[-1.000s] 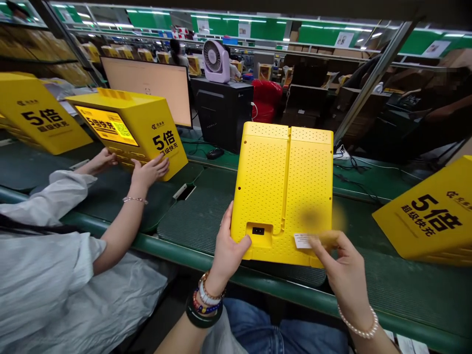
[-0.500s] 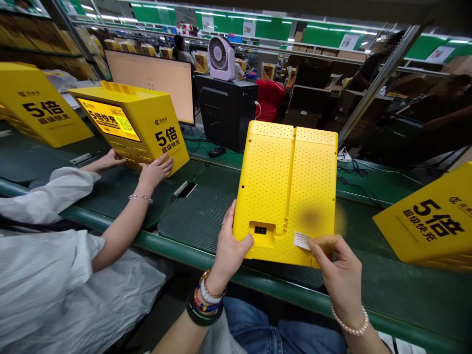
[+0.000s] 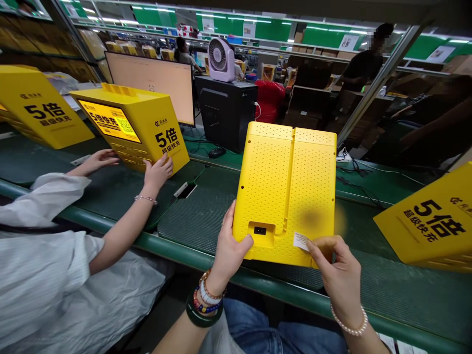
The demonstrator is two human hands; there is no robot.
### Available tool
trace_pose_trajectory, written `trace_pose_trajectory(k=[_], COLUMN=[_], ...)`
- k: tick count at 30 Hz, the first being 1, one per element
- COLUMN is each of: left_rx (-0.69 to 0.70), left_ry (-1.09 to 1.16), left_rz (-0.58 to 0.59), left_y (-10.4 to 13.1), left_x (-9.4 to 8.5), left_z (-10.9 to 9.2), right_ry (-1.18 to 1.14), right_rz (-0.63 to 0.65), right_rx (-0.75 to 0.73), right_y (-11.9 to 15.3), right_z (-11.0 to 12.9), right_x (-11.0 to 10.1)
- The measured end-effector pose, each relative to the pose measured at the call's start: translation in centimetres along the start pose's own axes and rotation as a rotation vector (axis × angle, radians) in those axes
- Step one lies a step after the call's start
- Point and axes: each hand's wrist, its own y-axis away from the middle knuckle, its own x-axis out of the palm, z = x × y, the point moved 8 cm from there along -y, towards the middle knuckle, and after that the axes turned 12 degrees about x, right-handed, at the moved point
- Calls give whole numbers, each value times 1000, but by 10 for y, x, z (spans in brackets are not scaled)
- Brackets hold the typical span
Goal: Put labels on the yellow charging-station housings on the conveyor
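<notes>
A yellow box [image 3: 271, 182] is tilted up over the green conveyor, its dotted face with a groove and a black socket [image 3: 260, 230] toward me. My left hand [image 3: 230, 246] grips its lower left edge, the thumb on the face beside the socket recess. Near the lower right corner, a small white label [image 3: 301, 241] lies against the face. My right hand [image 3: 337, 268] pinches the label's right end between thumb and forefinger.
At left, a co-worker's hands [image 3: 158, 172] are at another yellow box [image 3: 147, 113] with a lit screen. More yellow boxes stand at far left [image 3: 47, 105] and right [image 3: 431, 221]. Behind are a monitor [image 3: 165, 88], black computer case [image 3: 224, 113], mouse [image 3: 217, 152], fan [image 3: 221, 59] and cables.
The co-worker's left hand has drawn back slightly from the box on the left. A person at the back right stands more upright. My hands have barely moved.
</notes>
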Motion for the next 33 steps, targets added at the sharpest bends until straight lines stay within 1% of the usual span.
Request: trace_pose_trajectory(k=[4,8,11,13,14,15,16,17,18,19,20,21,22,23,24,25,26,27,28,29,30,31,32,33], left_rx=[-15,-18,-32,-40,-42,-44,-47,-50,-52,-55,-61,-68,-73,-74,-77,-80,-83,-88,-95,-105,-118,-131,-145,-154], left_ry=[13,-1,-12,-2,9,20,27,32,35,38,39,36,31,22,14,10,6,-1,-14,-34,-60,-93,-128,-160], left_rz=[3,11,11,8,6,5,3,2,0,-2,-2,1,4,5,6,8,8,8,7,4,-4,-18,-27,-24], left_y=[0,-1,-1,-1,-1,-1,-1,-1,-1,-1,-1,-1,-2,-2,-3,-3,-3,-2,1,5,10,16,24,31], left_x=[0,0,0,0,0,0,1,1,1,1,1,2,2,2,2,2,2,1,-1,-3,-6,-10,-13,-16], left_z=[1,1,0,0,0,0,0,0,0,-1,-2,-3,-4,-5,-6,-6,-6,-4,-2,1,4,8,11,13], right_ry=[17,80,143,218,291,393,519,649,755,816,827,802,761,715,673,630,574,497,392,271,182,120,78,55], right_rz=[-3,-33,0,38,14,-54,-159,-280,-392,-471,-502,-464,-354,-204,-61,37,83,55,-9,-11,15,52,88,107], right_rx=[-29,-101,-210,-335,-407,-471,-513,-523,-504,-471,-456,-484,-551,-630,-678,-666,-579,-412,-207,7,171,267,323,339], right_y=[-1,-1,1,1,1,0,-2,-4,-6,-5,-3,2,9,18,25,27,22,8,-9,-26,-42,-58,-74,-90], right_z=[3,9,18,25,29,33,35,36,36,36,36,37,38,37,32,23,8,-13,-41,-73,-103,-125,-141,-150], right_x=[1,2,4,3,-1,-7,-15,-23,-31,-37,-39,-35,-24,-10,2,8,7,-3,-19,-31,-38,-43,-46,-47])
